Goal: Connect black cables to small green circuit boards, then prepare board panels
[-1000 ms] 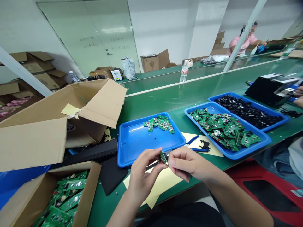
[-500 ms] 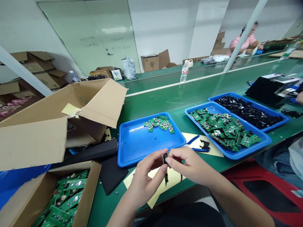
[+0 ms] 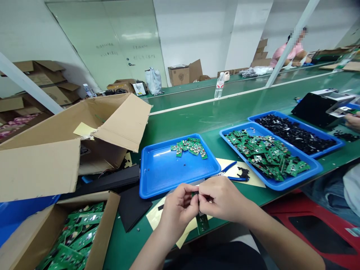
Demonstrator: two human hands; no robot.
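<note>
My left hand (image 3: pixel 180 212) and my right hand (image 3: pixel 223 197) meet in front of the blue tray (image 3: pixel 163 168), fingertips pinched together. Between them is a green circuit board (image 3: pixel 203 225), its lower end showing beneath my right hand while the fingers cover the rest. Any small part at the fingertips is too hidden to name. Yellow paper (image 3: pixel 187 229) lies under the hands. Several green boards (image 3: pixel 194 147) rest at the far right of the blue tray. Just beyond my right hand are blue-handled pliers (image 3: pixel 236 178) and small black pieces (image 3: pixel 243 173).
On the right, one blue tray is heaped with circuit boards (image 3: pixel 264 153), another with black parts (image 3: pixel 295 133). Cardboard boxes (image 3: pixel 112 210) stand on the left, the lower one holding boards. A co-worker's hand (image 3: pixel 353 120) is by a black machine (image 3: pixel 316 108).
My hands have drawn closer together and the right has turned over. The board, previously seen edge-on, now shows its green face below the fingers. The co-worker's hand at right has come further into view.
</note>
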